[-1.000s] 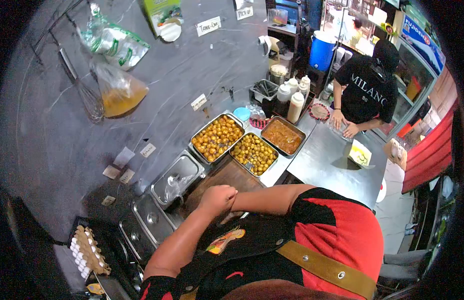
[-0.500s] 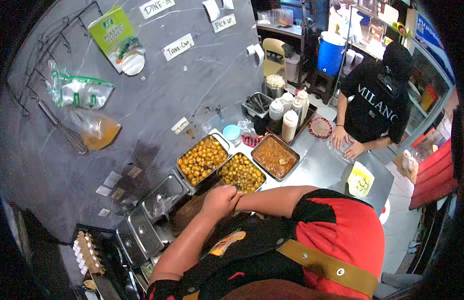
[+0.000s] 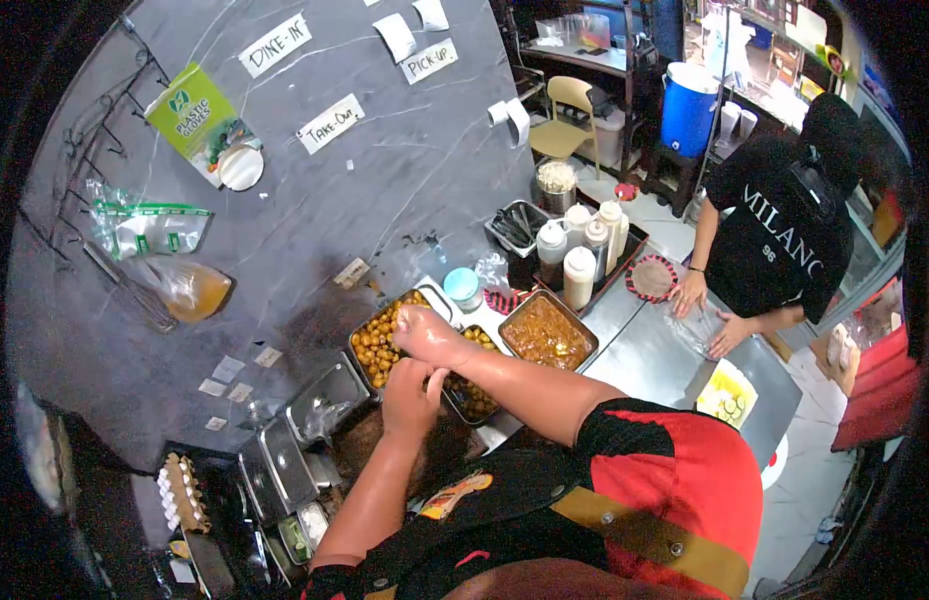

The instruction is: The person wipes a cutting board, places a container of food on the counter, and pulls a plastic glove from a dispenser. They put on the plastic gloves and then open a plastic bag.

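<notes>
My right hand (image 3: 429,336) hangs over a metal tray (image 3: 361,376) of small round golden balls (image 3: 372,348) that look like baby potatoes. Its fingers are curled closed, and what they hold, if anything, is hidden. Just below it, my left hand (image 3: 412,392) is closed too, with its thumb side near my right wrist. I cannot make out anything in its fingers. Beneath my right forearm, a second tray holds similar balls (image 3: 474,397), partly covered by the arm. Beside it stands a tray of chunky reddish-brown sauce (image 3: 547,333).
Squeeze bottles (image 3: 579,275) and a blue-lidded tub (image 3: 463,287) stand behind the trays. Lidded metal pans (image 3: 284,460) and an egg carton (image 3: 189,495) are at left. At right, a person (image 3: 774,215) presses clear plastic on the steel counter (image 3: 634,350), near sliced cucumbers (image 3: 726,395).
Both hands have come up and away from my body; the right one has moved over the left tray. My head view has shifted slightly. The other person's hands remain at the plastic.
</notes>
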Demonstrator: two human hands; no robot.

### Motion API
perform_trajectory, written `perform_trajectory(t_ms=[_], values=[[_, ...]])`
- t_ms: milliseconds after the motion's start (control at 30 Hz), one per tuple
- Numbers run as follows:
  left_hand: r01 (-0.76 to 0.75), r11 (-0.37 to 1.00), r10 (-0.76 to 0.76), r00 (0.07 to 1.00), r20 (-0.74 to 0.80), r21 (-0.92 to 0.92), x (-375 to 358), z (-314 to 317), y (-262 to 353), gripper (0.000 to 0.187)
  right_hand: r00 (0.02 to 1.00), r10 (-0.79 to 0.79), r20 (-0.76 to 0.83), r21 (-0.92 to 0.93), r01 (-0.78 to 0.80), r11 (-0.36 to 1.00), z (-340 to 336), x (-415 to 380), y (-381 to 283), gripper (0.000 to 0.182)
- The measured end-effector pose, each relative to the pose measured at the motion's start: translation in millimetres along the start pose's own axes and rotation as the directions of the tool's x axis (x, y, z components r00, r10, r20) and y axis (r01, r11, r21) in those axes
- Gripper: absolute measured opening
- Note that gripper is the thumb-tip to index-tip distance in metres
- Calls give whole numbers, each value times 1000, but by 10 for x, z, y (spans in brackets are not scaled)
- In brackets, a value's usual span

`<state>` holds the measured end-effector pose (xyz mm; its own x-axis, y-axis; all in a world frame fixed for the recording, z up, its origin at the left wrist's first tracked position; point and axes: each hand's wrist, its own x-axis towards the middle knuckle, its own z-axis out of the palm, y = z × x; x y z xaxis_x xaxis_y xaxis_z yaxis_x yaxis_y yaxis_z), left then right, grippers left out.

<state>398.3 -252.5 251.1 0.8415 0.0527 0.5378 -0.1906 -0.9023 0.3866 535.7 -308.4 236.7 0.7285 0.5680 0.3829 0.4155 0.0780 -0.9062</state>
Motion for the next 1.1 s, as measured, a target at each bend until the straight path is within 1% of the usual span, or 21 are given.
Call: perform_trajectory(t_ms=[133,200,233,300,400,467,500,533,567,600,633,700,733,767,800,867,900,933,1000,1033,1100], values=[[141,990,-142,989,38,21,13,59,62,24,998,31,-63,-27,-33,999,-14,93,56,13],[351,936,-351,936,24,-26,40,67,174,23,997,30,-69,-35,-32,999,-20,128,92,13],[354,935,-354,935,22,-24,59,66,202,23,996,34,-85,-16,-35,999,-28,148,105,14],[467,869,-467,883,45,-163,116,69,242,26,995,37,-97,4,-36,999,-37,181,129,15],[452,867,-470,881,-44,-211,173,139,252,27,993,-20,-116,-15,19,1000,-64,217,145,17],[461,862,-486,870,-84,-211,268,126,317,25,994,110,21,-5,-110,994,-133,253,137,17],[467,858,-497,859,-121,-212,311,114,348,23,994,109,24,-3,-109,994,-162,286,143,17],[468,858,-499,858,-123,-211,320,138,282,23,970,-241,30,-234,242,942,-142,333,293,18],[335,925,-360,923,-134,-180,332,165,179,20,827,-550,115,-434,540,721,-123,369,413,20],[192,970,-213,967,-140,-148,322,200,96,18,827,-550,116,-430,541,722,-100,399,526,20],[195,970,-216,966,-142,-146,328,207,117,18,853,-502,145,-364,518,774,-114,424,533,25],[181,976,-182,983,2,-123,316,213,171,18,872,-456,178,-294,490,821,-133,455,544,33],[184,976,-186,983,0,-119,293,195,185,18,971,-198,136,-14,202,979,-222,436,346,37],[183,979,-178,983,51,-96,260,174,187,21,981,80,176,266,-125,956,-256,428,296,41],[178,981,-170,980,102,-73,243,157,181,24,981,77,179,268,-124,955,-284,420,242,41],[158,986,-151,982,110,-57,225,145,121,25,992,-74,103,176,56,983,-268,386,315,41],[136,990,-130,984,120,-46,218,151,95,26,969,-208,135,73,200,977,-287,385,360,40],[137,990,-131,984,119,-42,275,135,192,26,968,-210,135,77,201,977,-265,399,478,40],[457,867,-441,889,122,-199,448,95,479,27,912,-409,36,-13,409,912,-233,436,668,41],[456,868,-441,890,119,-196,451,151,427,27,836,-549,-5,-138,543,828,-237,411,709,46],[385,892,-374,923,92,-236,431,323,213,25,825,-564,18,-142,561,816,-242,394,707,50]])
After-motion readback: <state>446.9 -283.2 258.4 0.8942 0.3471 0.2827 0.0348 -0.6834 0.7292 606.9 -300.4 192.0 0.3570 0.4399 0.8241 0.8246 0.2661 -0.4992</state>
